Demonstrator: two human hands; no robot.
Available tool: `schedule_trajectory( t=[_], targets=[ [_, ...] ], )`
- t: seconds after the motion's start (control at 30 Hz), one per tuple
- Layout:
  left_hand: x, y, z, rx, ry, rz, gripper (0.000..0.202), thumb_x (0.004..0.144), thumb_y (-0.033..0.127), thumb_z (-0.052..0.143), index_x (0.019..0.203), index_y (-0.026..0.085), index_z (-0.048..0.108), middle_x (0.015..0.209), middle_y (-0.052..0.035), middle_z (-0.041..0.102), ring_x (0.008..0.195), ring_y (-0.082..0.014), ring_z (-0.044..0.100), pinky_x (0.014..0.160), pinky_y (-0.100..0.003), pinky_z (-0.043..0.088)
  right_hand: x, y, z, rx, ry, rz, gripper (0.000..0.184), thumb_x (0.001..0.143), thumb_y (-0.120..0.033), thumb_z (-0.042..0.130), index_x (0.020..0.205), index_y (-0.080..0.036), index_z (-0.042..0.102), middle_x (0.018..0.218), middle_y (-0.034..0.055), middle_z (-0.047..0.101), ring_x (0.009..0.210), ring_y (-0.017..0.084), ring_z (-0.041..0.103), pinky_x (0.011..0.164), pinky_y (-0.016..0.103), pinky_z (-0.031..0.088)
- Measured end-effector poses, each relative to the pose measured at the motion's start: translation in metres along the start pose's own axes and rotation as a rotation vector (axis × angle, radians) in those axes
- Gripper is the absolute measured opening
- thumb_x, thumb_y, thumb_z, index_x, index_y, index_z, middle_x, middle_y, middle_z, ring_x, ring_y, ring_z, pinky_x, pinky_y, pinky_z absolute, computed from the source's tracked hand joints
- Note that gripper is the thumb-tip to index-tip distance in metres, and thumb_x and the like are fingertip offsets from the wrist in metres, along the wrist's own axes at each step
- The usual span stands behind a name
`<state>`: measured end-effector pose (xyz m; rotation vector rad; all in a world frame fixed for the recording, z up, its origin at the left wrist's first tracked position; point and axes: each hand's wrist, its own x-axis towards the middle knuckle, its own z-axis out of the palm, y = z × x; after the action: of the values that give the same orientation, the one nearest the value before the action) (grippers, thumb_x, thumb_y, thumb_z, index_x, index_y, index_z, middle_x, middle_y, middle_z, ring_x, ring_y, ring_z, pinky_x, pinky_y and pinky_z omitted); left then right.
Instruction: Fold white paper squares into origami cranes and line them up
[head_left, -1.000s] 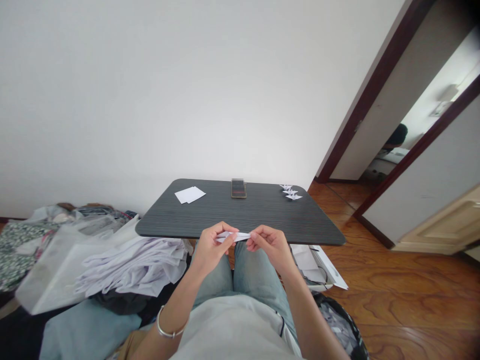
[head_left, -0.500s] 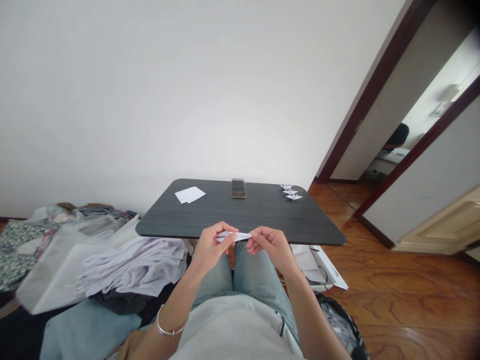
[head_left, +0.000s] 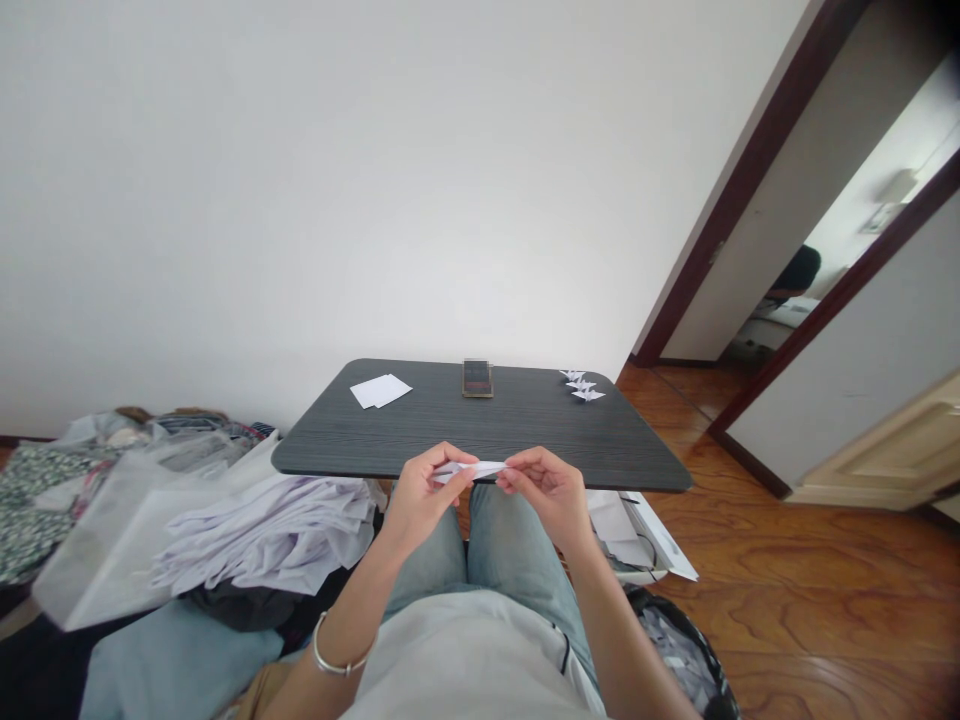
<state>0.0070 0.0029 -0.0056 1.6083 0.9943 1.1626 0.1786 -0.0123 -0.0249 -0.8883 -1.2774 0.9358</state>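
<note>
A narrow folded white paper (head_left: 487, 468) is stretched between my hands, just over the near edge of the dark table (head_left: 420, 432). My left hand (head_left: 429, 492) pinches its left part between thumb and fingers, covering some of it. At its right tip, my right hand (head_left: 546, 488) is closed with thumb and fingertips together on the paper. Several folded paper cranes (head_left: 583, 386) sit in a row at the table's far right. White paper sheets (head_left: 381, 390) lie overlapping at the far left.
A phone-like dark device (head_left: 478, 378) leans at the table's back middle, near the wall. Piled clothes (head_left: 270, 530) lie to the left. On the right, below the table, are a white box (head_left: 637, 540) and a black-lined bin (head_left: 679, 640) with paper scraps.
My right hand has shifted slightly right and turned a little, its fingers still at the paper's tip. My left hand keeps its grip almost unmoved.
</note>
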Motion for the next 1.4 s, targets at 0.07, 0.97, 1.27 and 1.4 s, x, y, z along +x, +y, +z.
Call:
schedule_trajectory(
  t=[0.07,0.97,1.27,1.4],
  targets=[
    [0.000,-0.002,0.000,0.023,0.001,0.029,0.023,0.075,0.035,0.061,0.083,0.015,0.064,0.069,-0.0021,0.063,0.053,-0.0102,0.052,0.049,-0.020,0.042,0.000,0.000,0.000,-0.003,0.001,-0.003,0.016,0.071,-0.032,0.070,0.076,-0.019,0.063,0.064,0.0023,0.068,0.061,0.016,0.065,0.057,0.028,0.054],
    [-0.003,0.007,0.000,0.160,-0.071,0.146,0.019,0.081,0.031,0.055,0.084,0.016,0.068,0.070,-0.0019,0.065,0.054,-0.0107,0.055,0.054,-0.021,0.041,0.002,0.003,0.001,-0.014,-0.069,0.047,0.010,0.067,-0.026,0.073,0.073,-0.018,0.068,0.063,0.0018,0.069,0.057,0.015,0.063,0.056,0.026,0.052],
    [0.000,-0.005,0.000,0.074,-0.089,0.020,0.023,0.079,0.037,0.056,0.083,0.015,0.063,0.067,-0.0017,0.063,0.055,-0.0122,0.056,0.052,-0.021,0.040,0.004,0.007,0.002,0.061,-0.049,0.169,0.013,0.064,-0.026,0.075,0.065,-0.016,0.065,0.055,0.0011,0.068,0.051,0.013,0.062,0.051,0.022,0.051],
    [0.003,-0.007,0.000,0.009,-0.112,-0.007,0.024,0.081,0.038,0.053,0.078,0.015,0.059,0.069,-0.0009,0.061,0.056,-0.0113,0.055,0.055,-0.021,0.040,0.006,0.009,0.001,0.062,-0.065,0.190,0.016,0.063,-0.027,0.075,0.064,-0.015,0.065,0.054,0.0008,0.067,0.050,0.012,0.062,0.051,0.021,0.051]
  ],
)
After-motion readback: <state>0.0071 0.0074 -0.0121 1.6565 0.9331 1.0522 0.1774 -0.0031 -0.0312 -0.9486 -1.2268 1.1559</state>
